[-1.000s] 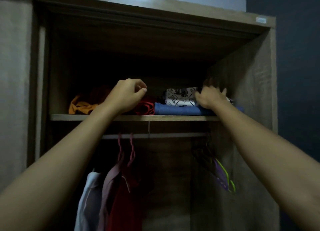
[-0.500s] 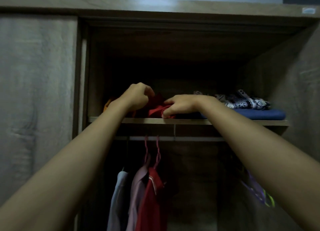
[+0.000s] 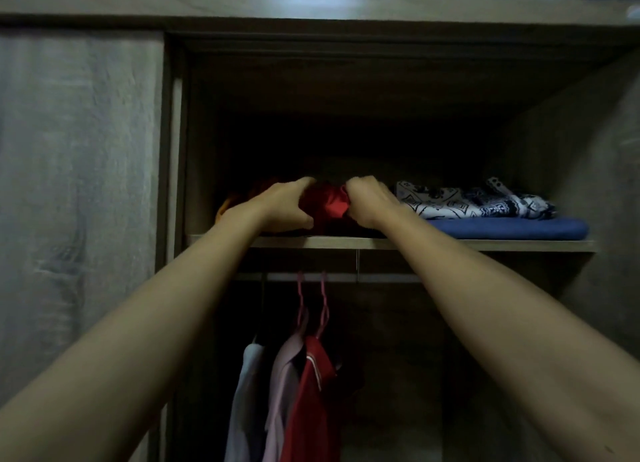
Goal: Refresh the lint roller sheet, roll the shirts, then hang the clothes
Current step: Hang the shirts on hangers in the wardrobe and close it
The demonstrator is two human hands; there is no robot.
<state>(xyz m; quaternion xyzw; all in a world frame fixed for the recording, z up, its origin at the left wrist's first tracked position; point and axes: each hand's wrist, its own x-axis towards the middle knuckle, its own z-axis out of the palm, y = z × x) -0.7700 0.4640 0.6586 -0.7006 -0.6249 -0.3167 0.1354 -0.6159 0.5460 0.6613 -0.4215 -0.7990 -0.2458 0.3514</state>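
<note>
Both hands | left hand (image 3: 282, 207), right hand (image 3: 369, 203) | fingers curled on red shirt (image 3: 325, 202)

Head view, close, facing wardrobe shelf (image 3: 381, 243)

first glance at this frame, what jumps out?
Both bare arms reach up into the dark wardrobe, the left hand and right hand closed on either side of a red garment on the upper shelf. To its right on that shelf, a black-and-white patterned cloth lies on a folded blue one. Below, a white, a pink and a red shirt hang from the rail.
</note>
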